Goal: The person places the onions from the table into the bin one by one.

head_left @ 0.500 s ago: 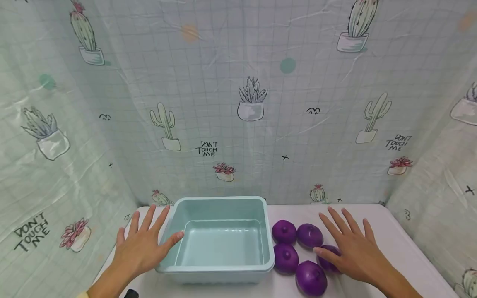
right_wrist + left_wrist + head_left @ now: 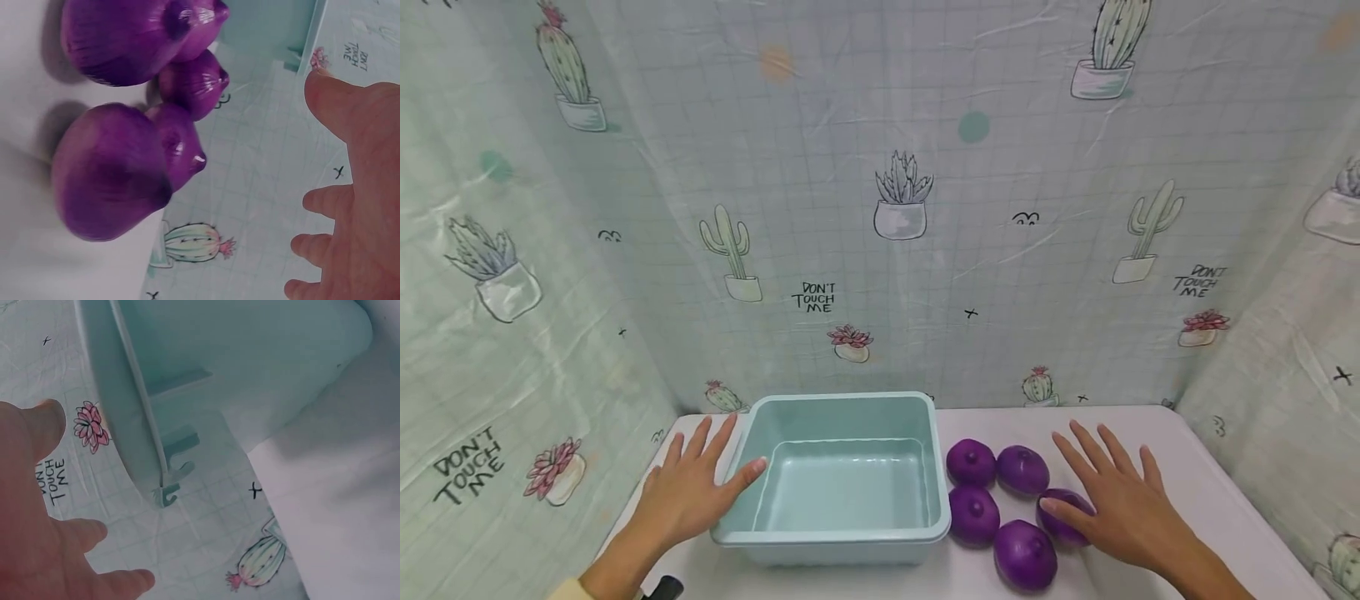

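Left grip [image 2: 688, 496], right grip [image 2: 1122, 504]: fingers spread, holding nothing. Five onions [image 2: 1025, 555] on worktop [image 2: 1187, 458], 3 o'clock from bin [image 2: 831, 537]. Probably firm, light, slick-skinned; best cupped round the middle, clear of the tip.

The left hand [image 2: 696, 490] is bare, with slim, tapering fingers [image 2: 698, 437]. Behind it, a pale yellow sleeve [image 2: 567, 591] shows at the forearm [image 2: 613, 568]. Just beside that forearm is a small black piece [image 2: 667, 588] with a rounded end; whether it is worn is unclear. Across from the left hand, the right hand [image 2: 1116, 504] is bare, its forearm too, as far as visible.
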